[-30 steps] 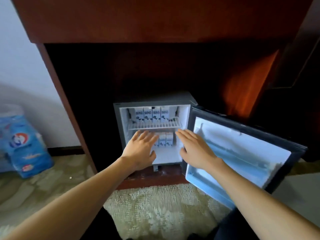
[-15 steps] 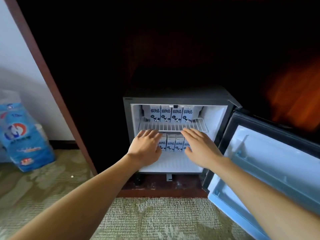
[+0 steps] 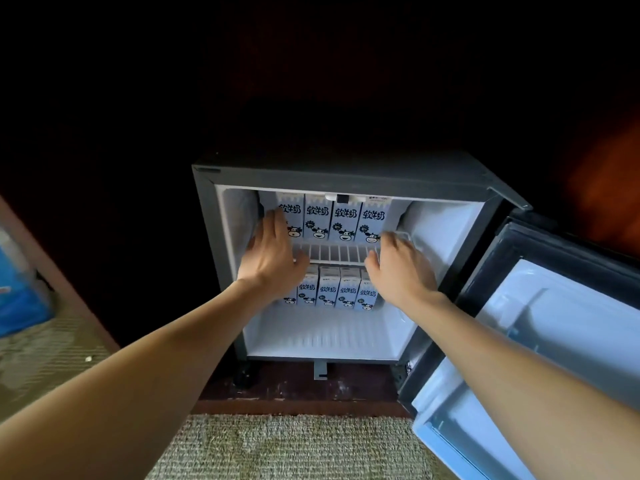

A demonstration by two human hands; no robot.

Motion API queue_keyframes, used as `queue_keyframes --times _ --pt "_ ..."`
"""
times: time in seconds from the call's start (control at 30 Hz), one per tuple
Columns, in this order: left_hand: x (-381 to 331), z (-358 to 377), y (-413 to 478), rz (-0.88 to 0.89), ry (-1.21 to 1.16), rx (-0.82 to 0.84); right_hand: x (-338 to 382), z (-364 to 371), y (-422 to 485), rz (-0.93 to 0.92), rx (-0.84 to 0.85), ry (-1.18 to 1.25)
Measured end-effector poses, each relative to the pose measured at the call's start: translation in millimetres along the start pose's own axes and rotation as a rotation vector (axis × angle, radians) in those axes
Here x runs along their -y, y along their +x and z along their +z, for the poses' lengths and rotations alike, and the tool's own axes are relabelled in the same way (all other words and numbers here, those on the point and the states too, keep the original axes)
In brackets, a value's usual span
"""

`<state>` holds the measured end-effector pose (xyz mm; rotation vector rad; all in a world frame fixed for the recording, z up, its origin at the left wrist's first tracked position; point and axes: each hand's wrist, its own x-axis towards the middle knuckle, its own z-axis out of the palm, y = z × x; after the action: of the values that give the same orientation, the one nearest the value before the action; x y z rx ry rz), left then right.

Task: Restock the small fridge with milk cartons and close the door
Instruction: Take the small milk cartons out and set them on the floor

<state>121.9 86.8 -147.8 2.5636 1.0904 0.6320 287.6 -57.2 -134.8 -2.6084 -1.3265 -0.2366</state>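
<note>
Two hands are being held inside the small fridge point(image 3: 346, 174), and nothing is being gripped by either. The left hand point(image 3: 273, 258) is being kept wide, with its straight fingers being laid on the carton at the left end of the top row point(image 3: 330, 218). The right hand point(image 3: 398, 271) is being kept loose by the right end of the wire shelf point(image 3: 336, 252), just beside the last carton. Whether the shelf is being touched cannot be told.

A carton could be getting tipped over if the row is being squeezed too hard, since the cartons are tall and thin. The wire shelf could be getting tilted if its front edge is being pressed down. The door point(image 3: 554, 323), being left wide open on the right, could be getting bumped by the right arm.

Four milk cartons are being counted in the top row, standing up and touching side by side. Five seem to be standing in the bottom row point(image 3: 337, 291), far back on the fridge floor, with the left one being half hidden by the left wrist. One shelf and one door are being counted. One blue pack point(image 3: 17, 292) is being seen on the floor, far left.
</note>
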Motion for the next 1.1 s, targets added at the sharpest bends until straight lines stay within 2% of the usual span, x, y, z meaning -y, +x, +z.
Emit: queue_keyframes --times 0.27,0.43,0.53,0.77,0.97,1.1 --pt "-6.8 8.3 12.3 -0.170 -0.448 -0.133 4.2 8.9 28.7 0.192 -0.071 0.649" --pt "-11.2 8.8 21.3 -0.275 -0.480 -0.125 4.0 21.8 50.7 0.265 -0.084 0.824" --pt "-17.1 13.1 23.8 -0.298 -0.408 -0.121 1.9 14.9 62.2 0.276 -0.085 0.837" --pt "-17.6 10.6 29.6 -0.390 -0.506 -0.234 -7.7 13.9 70.6 0.228 -0.102 0.898" --pt "-35.2 -6.5 10.7 -0.275 -0.411 -0.216 -7.4 -4.9 36.9 0.129 -0.066 0.804" --pt "-47.0 -20.9 -15.6 -0.166 -0.299 -0.193 -3.3 -28.7 2.6 -0.018 -0.048 0.782"
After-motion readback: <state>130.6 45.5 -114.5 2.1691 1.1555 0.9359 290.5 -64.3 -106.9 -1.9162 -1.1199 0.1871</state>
